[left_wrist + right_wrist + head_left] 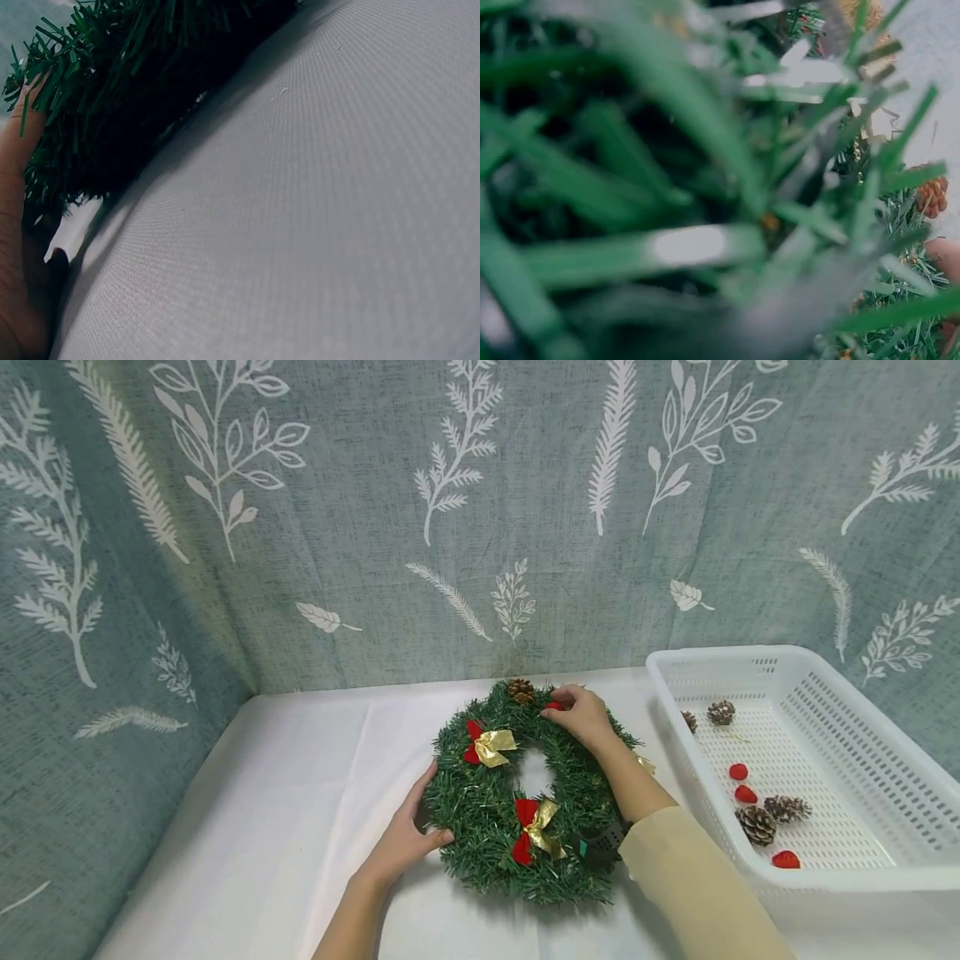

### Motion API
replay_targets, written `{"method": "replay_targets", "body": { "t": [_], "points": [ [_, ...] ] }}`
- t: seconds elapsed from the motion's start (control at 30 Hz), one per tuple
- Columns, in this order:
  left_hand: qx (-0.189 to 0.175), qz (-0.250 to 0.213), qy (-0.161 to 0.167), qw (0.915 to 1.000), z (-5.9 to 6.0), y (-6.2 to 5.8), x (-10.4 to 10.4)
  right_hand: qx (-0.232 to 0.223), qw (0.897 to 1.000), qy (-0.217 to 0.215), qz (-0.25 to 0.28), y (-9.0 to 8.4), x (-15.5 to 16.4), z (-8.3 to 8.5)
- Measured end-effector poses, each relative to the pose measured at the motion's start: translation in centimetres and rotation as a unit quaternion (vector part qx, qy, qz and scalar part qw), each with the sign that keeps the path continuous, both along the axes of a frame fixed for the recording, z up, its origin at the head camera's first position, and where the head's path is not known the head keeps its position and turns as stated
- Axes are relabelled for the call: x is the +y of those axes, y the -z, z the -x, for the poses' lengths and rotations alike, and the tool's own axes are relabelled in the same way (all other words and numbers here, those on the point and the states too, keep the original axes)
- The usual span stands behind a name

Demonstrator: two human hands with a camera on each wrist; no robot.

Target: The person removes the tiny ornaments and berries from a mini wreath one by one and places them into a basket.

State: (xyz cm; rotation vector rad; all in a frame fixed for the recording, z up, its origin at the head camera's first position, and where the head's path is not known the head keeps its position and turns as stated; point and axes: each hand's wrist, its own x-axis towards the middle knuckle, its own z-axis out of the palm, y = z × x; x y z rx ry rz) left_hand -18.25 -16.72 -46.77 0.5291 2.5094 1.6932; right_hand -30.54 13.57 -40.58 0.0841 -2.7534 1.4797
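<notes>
A green tinsel wreath (pixel 480 810) lies on the white-covered table. Two red-and-gold bows, one upper left bow (pixel 483 745) and one lower bow (pixel 534 832), sit on it. At its top is a pine cone (pixel 521 691). My right hand (pixel 581 717) pinches a small red ornament (pixel 555 705) at the wreath's upper right. Against the left edge my left hand (pixel 408 835) rests with fingers extended and thumb apart. In the left wrist view a finger (pixel 22 127) touches the needles. Blurred needles fill most of the right wrist view.
To the right stands a white perforated plastic basket (pixel 862 881). Several pine cones (pixel 756 825) and red ornaments (pixel 746 794) lie in it. A patterned grey-green curtain (pixel 360 527) hangs behind the table (pixel 285 827).
</notes>
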Motion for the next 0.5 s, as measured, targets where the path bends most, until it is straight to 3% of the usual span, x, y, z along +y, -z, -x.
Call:
{"method": "replay_targets", "body": {
  "t": [0.5],
  "points": [
    [-0.004,-0.002,0.0,1.0,0.18,0.05,0.0,0.01,1.0,0.012,0.01,0.14,-0.22,-0.27]
  ]
}}
